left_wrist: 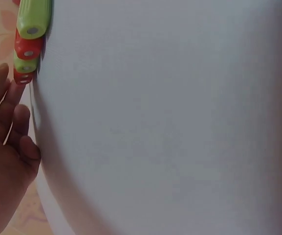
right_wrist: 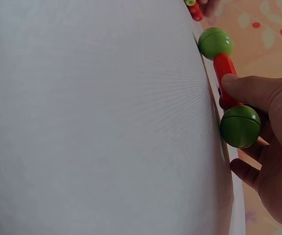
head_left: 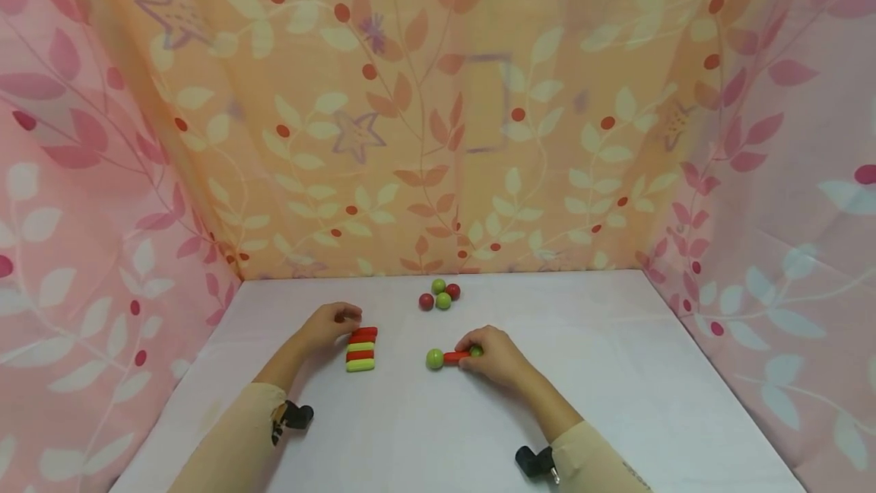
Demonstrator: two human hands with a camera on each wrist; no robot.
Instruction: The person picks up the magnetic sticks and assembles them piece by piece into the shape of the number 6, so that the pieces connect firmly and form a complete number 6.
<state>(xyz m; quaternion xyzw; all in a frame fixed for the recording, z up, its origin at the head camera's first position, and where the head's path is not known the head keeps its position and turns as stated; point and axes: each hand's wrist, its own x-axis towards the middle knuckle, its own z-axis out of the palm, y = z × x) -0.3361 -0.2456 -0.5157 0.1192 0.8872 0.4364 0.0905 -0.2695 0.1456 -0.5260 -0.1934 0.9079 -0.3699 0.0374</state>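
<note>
My right hand (head_left: 498, 356) pinches a red rod (right_wrist: 226, 78) between thumb and fingers. A green ball (head_left: 435, 358) sits at the rod's left end and another green ball (right_wrist: 240, 126) at its right end, so the three form a dumbbell shape. To the left, red and yellow-green rods lie side by side in a row, with a green rod (head_left: 360, 364) nearest me. At the row's far end, my left hand (head_left: 331, 324) has its loosely bent fingers by the farthest red rod (head_left: 366, 331); its fingertips appear to touch that rod. Magnetic-looking metal discs show in the rod ends.
Farther back on the white table (head_left: 397, 432) is a cluster of balls: a red ball (head_left: 426, 301), a green ball (head_left: 443, 300), and one more of each colour behind. Patterned cloth (head_left: 438, 196) hangs along the back and both sides. Small black cameras are on both wrists.
</note>
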